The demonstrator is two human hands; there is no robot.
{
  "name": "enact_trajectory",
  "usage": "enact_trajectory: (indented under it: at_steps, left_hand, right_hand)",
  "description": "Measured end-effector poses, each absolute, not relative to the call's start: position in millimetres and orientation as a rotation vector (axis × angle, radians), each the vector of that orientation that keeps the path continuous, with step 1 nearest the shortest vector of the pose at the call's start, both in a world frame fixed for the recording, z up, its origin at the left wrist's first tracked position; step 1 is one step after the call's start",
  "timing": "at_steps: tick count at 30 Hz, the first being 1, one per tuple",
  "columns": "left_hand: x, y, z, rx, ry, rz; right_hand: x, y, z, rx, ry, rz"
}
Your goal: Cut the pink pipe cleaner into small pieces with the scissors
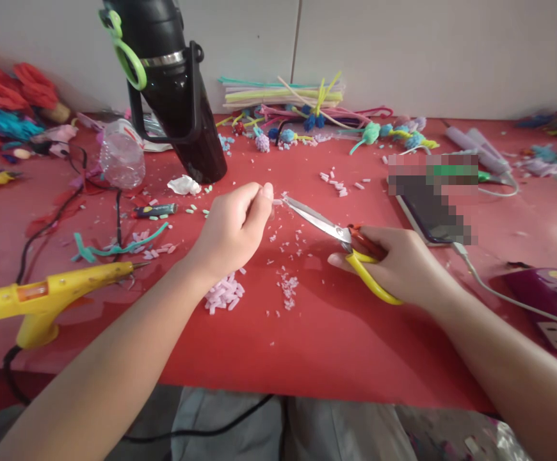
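Observation:
My left hand (240, 221) is closed in a pinch over the middle of the red table. A short pale pink piece (277, 202) pokes out from its fingertips, like the cut bits lying around. My right hand (398, 259) grips scissors (324, 225) with yellow and orange handles, their tips pointing at that pink piece. The blades look nearly together. Beneath the left wrist lies a pile of cut pink pieces (225, 293). Fine pink trimmings (288, 291) are scattered on the table between the hands.
A yellow glue gun (57, 294) lies at the left, with a black cord. Behind it stand a clear plastic bottle (122, 153) and a tall black flask (173, 96). Bundled pipe cleaners (283, 95) lie along the wall. A phone (427, 208) and a purple power strip (547, 301) are at the right.

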State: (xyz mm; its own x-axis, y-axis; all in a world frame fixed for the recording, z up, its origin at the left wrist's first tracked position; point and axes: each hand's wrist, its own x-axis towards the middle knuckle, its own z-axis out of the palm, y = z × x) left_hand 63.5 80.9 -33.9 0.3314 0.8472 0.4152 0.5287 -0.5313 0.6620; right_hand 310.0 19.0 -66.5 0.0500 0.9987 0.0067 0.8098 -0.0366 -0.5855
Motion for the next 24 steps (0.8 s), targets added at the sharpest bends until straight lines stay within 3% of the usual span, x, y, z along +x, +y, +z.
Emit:
enact_trajectory:
  at_steps: [24]
  left_hand:
    - [63.1, 81.3, -34.3, 2.207, 1.198, 1.003]
  right_hand:
    - [312.6, 20.6, -69.0, -1.939, -1.826, 0.553]
